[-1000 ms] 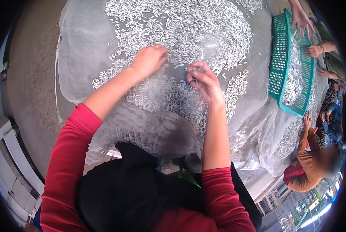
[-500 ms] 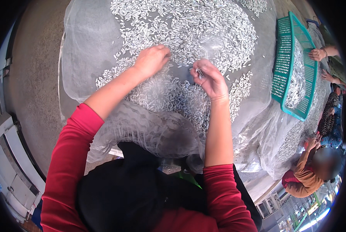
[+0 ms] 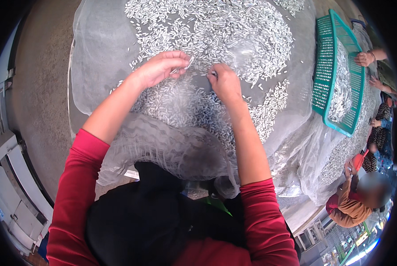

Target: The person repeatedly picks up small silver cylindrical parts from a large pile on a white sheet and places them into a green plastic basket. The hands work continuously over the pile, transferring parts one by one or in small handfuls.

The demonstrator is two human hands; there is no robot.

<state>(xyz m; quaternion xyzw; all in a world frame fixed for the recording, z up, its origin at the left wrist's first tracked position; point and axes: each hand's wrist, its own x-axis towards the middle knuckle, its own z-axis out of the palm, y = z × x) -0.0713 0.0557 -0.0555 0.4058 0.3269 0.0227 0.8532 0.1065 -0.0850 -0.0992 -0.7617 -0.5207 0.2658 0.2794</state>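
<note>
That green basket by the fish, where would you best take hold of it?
By the long rim of the basket, one hand on each side, coming from above. It is a shallow open tray loaded with small fish, so a level two-handed hold seems safest.

Your sleeves (image 3: 81, 177) are red, above a black apron (image 3: 149, 221). The small pieces (image 3: 216, 26) spread far ahead are silvery white on pale, translucent grey netting (image 3: 96, 48). To your right sits a teal latticed basket (image 3: 325, 57).
</note>
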